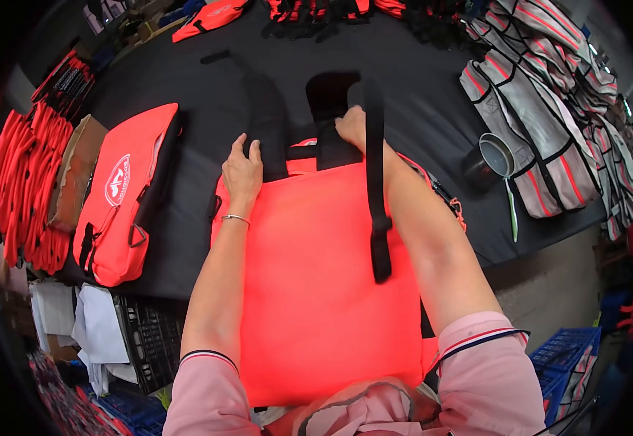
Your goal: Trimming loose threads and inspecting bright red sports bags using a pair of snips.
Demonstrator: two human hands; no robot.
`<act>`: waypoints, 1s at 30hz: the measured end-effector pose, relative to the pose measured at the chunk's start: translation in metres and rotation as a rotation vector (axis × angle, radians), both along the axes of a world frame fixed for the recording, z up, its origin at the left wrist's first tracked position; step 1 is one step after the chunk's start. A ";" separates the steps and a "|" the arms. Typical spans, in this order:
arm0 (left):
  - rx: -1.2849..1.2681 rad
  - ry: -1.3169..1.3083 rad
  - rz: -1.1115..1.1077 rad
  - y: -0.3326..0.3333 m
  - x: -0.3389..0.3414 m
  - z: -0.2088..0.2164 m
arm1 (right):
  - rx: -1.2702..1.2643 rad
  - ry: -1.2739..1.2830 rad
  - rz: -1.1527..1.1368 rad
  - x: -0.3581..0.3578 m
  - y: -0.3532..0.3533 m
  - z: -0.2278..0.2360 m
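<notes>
- Left hand (242,174): kept part-wide, thumb and fingers parted, set at the upper-left corner of the coral-red backpack (323,291). Bangle (236,219) is worn on its wrist.
- Right hand (352,129): fingers curled narrow at the black padded shoulder strap (327,102); whether the strap is gripped cannot be told.
- Backpack is placed between and below both hands, plain panel up, lower end brought up to the pink shirt (491,378).
- Second shoulder strap (267,120): laid just beyond the left hand, on the black-covered table (207,94).
- Black webbing strap (376,196): hung across the right wrist, down over the panel; some blur.
- Left of the left hand: a second coral-red backpack (124,192) is laid down; farther out, cardboard (76,174) and stacked red pieces (29,178).
- Right of the right hand: a dark mug (496,155) is set beside grey, red-striped bags (538,145).
- Well below the right hand: a blue crate (567,352) is seen.
</notes>
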State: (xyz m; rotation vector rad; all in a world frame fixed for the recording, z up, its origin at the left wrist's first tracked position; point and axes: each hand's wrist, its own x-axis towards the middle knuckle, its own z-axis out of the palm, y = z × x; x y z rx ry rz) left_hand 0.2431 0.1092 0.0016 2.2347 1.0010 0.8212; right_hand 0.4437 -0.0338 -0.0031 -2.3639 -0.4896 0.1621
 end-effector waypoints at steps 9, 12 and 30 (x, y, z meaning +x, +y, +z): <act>0.134 -0.055 -0.003 -0.008 0.000 -0.006 | -0.226 -0.141 0.060 0.001 -0.006 0.048; 0.171 -0.092 -0.030 -0.008 0.004 -0.018 | -0.305 0.154 0.046 0.007 -0.020 0.035; 0.622 0.111 -0.538 -0.155 0.017 0.006 | -0.286 -0.510 0.026 -0.063 -0.247 -0.012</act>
